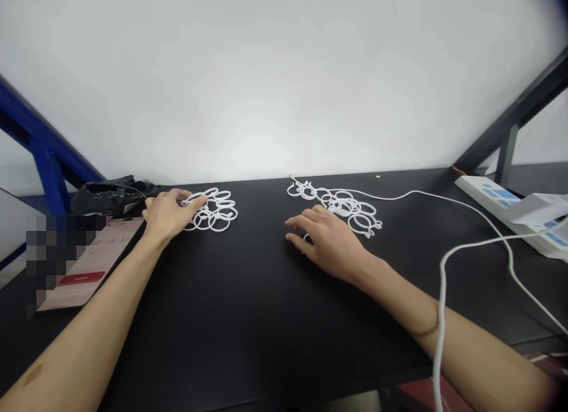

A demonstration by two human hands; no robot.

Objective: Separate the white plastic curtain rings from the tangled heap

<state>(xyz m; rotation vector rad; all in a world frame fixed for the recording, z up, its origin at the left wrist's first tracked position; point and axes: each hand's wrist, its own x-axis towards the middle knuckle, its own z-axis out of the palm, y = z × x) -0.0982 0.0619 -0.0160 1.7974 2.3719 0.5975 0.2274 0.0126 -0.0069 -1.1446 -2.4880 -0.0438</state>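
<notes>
On the left of the black table, several white plastic rings (219,222) lie overlapping in a flat cluster. My left hand (171,213) is at that cluster's left side, with its thumb and forefinger closed on a white ring (194,194). Part of this ring is hidden by the fingers. Right of the middle, a looser spread of white rings with small knobs (361,222) lies on the table. My right hand (331,240) is low in front of it, palm down, fingers apart. A bit of white ring shows beside its thumb, mostly covered by the hand.
A phone (95,258) showing a timer lies at the left, near a crumpled black plastic bag (106,196). A white cable (444,293) crosses over my right forearm. At right is a white power strip (488,199). Blue metal bars (39,145) flank the black table (248,317).
</notes>
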